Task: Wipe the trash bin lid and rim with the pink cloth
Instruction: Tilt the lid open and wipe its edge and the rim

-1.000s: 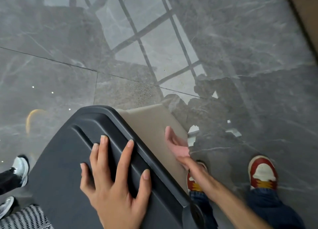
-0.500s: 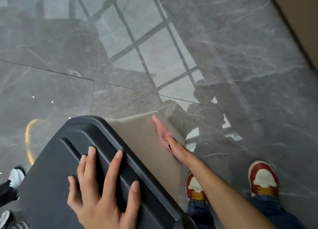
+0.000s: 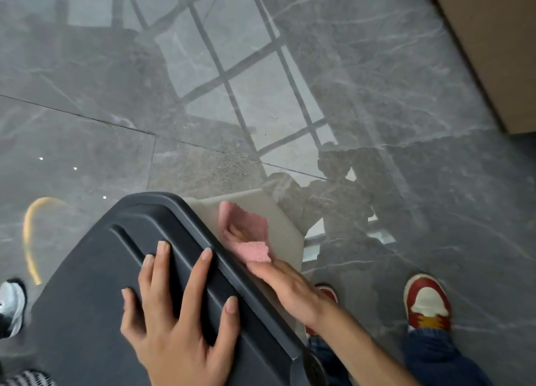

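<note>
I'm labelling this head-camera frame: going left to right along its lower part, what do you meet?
White shoe → left hand flat on the dark lid → right hand on the pink cloth → red-and-white shoe.

Two bare hands, both flat and spread

The left hand [image 3: 177, 313] lies palm down with fingers fanned wide and thumb angled out to the right. The right hand [image 3: 287, 287] stretches forward from a bare forearm, palm down, fingers straight and close together, their tips hidden; it grips nothing.
</note>
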Tool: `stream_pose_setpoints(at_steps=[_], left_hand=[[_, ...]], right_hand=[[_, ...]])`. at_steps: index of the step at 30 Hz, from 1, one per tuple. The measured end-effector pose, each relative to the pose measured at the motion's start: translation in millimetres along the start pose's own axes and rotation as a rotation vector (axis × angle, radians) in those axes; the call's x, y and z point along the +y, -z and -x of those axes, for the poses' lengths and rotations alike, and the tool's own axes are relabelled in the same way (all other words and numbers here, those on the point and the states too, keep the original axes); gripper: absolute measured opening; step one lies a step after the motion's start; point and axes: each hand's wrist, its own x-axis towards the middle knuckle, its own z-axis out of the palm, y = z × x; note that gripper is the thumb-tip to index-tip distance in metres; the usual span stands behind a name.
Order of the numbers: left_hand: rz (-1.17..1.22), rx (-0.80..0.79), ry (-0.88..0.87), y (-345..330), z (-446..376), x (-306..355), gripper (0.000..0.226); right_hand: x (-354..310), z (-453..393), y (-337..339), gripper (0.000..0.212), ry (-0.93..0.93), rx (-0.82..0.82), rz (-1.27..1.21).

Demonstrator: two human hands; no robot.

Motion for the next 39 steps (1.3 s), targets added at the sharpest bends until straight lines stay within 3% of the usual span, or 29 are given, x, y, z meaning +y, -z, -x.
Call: stream_pose_setpoints(at_steps=[3,8,13,16,21,23,24,26,27,29,31,36,39], left_hand=[[0.011,0.000,-0.006,-1,-1,1,0.058],[0.007,0.001,-0.019,-2,3,-3,0.056],[0.007,-0.001,-0.005,-4,0,-2,0.056],[-0.002,-0.023,-0.009,-3,1,-2,0.054],[0.000,-0.047,-0.022,-1,2,-6,0.054],[-0.006,-0.064,-0.012,0,2,-5,0.054],[-0.010,-0.072,-0.006,2,2,-4,0.054],[-0.017,-0.102,0.000,5,0,-2,0.055],[-0.021,-0.128,0.002,7,-1,-2,0.055],[-0.015,-0.201,0.013,14,-4,0,0.056],[0.035,-0.283,0.035,22,-6,1,0.057],[0.325,-0.526,0.131,47,-19,-7,0.061],[0.647,-0.608,0.332,75,-27,5,0.051]], right_hand=[[-6,-47,0,0.053,0.042,-0.018,0.014],[42,-88,34,0.049,-0.309,0.132,-0.008],[99,-61,50,0.053,-0.507,0.297,0.110],[110,-36,43,0.055,-0.482,0.365,0.087],[112,5,37,0.068,-0.648,0.460,-0.007],[101,30,33,0.081,-0.647,0.497,-0.095],[96,43,33,0.077,-0.619,0.478,-0.145],[87,75,34,0.041,-0.548,0.356,-0.175],[80,91,36,0.043,-0.517,0.349,-0.224],[60,121,44,0.051,-0.603,0.424,-0.376],[42,150,51,0.040,-0.570,0.521,-0.401],[-30,198,50,0.047,-0.403,0.508,-0.608],[-87,216,31,0.051,-0.300,0.422,-0.677]])
